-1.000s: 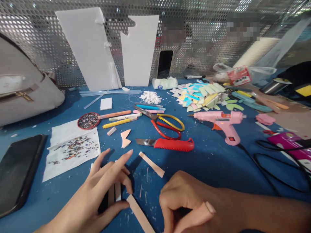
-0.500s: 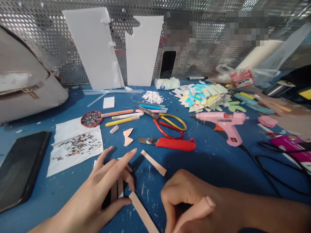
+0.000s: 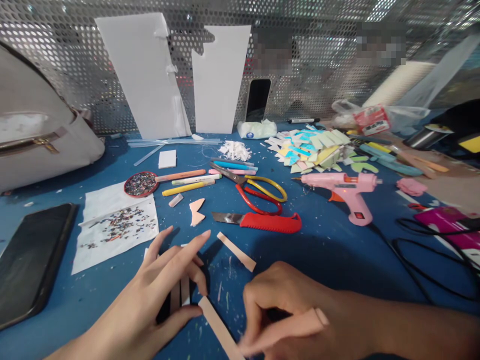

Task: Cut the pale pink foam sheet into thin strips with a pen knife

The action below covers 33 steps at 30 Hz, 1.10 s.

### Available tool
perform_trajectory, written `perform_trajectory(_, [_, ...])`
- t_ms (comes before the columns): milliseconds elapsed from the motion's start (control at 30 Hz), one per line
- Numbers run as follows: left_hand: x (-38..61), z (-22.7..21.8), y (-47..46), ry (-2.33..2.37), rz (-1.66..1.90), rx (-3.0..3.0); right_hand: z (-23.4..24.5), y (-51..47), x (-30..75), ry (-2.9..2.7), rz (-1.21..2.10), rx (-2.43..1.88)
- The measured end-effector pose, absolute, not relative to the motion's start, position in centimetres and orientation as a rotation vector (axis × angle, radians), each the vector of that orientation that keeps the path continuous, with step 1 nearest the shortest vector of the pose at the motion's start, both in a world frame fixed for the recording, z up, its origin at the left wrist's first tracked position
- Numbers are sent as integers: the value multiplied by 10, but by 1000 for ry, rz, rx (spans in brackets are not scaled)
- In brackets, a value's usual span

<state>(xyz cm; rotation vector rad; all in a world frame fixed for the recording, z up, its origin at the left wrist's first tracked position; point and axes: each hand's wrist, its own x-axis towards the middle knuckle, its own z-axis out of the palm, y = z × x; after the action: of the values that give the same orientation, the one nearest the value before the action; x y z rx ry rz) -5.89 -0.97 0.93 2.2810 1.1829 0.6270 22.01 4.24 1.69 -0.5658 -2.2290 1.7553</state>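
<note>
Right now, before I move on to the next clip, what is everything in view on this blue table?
utility knife: one, red, centre
scissors: one, red and yellow handles, behind knife
glue gun: one, pink, right of scissors
foam offcuts: a pile, mixed colours, behind glue gun
markers: several, pastel, left of scissors
glitter paper: one, white, left
phone: one, black, far left
bag: one, grey, back left
boards: two, white, leaning on mesh wall
loose strip: one, peach, ahead of hands
held strip: one, peach, in right hand
left hand: spread flat on pale strips
right hand: pinching held strip
</note>
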Motion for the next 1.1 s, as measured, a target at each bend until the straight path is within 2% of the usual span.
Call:
perform_trajectory(400, [-58,9,-9,1169,638,2266,19,43,221,-2147,1890,-583])
perform_trajectory(533, [-57,9,-8,1181,618,2263,21,42,220,-2207,1793,-681])
perform_trajectory(700, [-57,8,-10,1203,644,2245,24,43,219,-2074,1957,-618])
perform_trajectory(1100, [-57,7,-11,1224,655,2277,24,44,219,-2145,1855,-675])
